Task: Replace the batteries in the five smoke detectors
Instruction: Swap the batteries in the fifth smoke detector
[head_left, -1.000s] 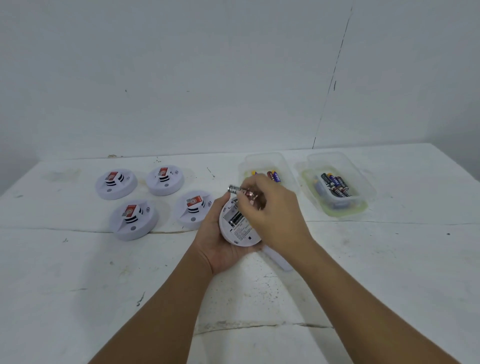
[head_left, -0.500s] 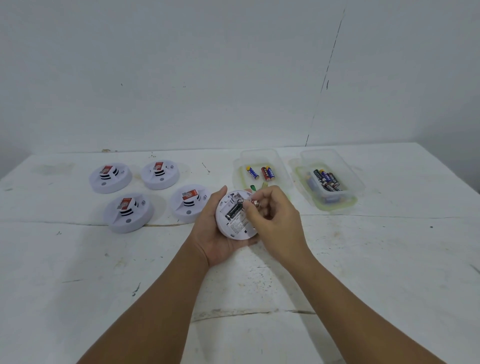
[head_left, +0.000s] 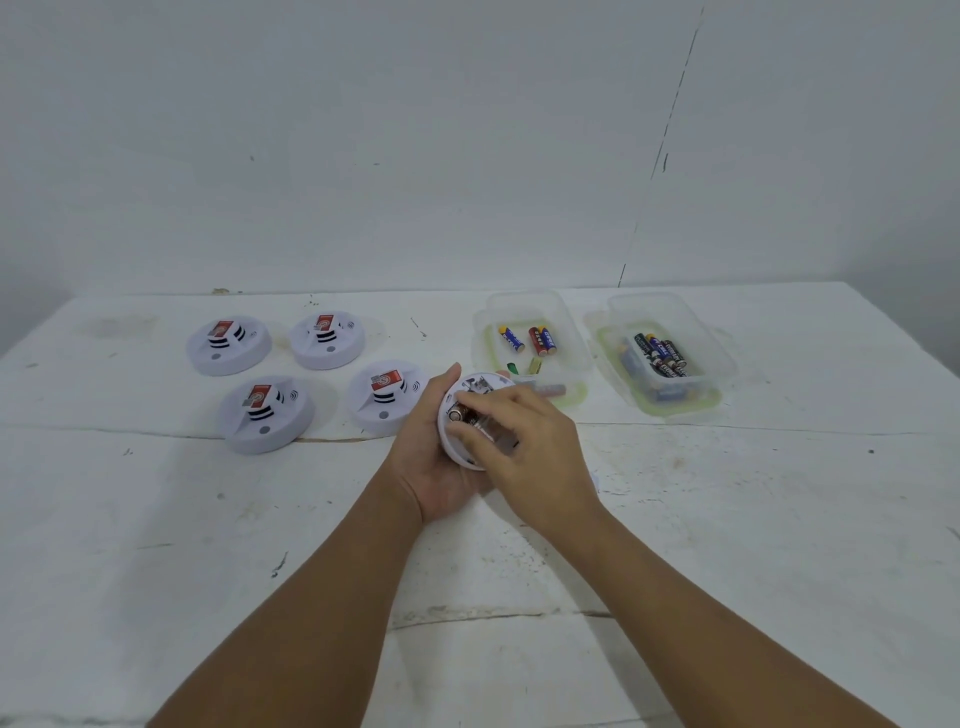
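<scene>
Smoke detector sits back-side up in my left hand, raised just above the table, near its middle. Left palm cups it from below and the left, thumb up along the far-left rim, other fingers hidden under it. Left forearm runs in from the lower left.

My right hand comes over the detector from the right, back of hand up, wrist slightly bent. Index finger and thumb are curled and pinch a battery at the open compartment; its metal end faces left. Can't tell if it is fully seated. Remaining right fingers curl loosely above the detector's right side. Right forearm enters from the lower right.

Four other detectors lie on the table to the left in two rows, face up, each with a red label on top.

Behind my hands, a clear container holds a few loose batteries. Just right of it, a second clear container holds a stack of dark batteries.
</scene>
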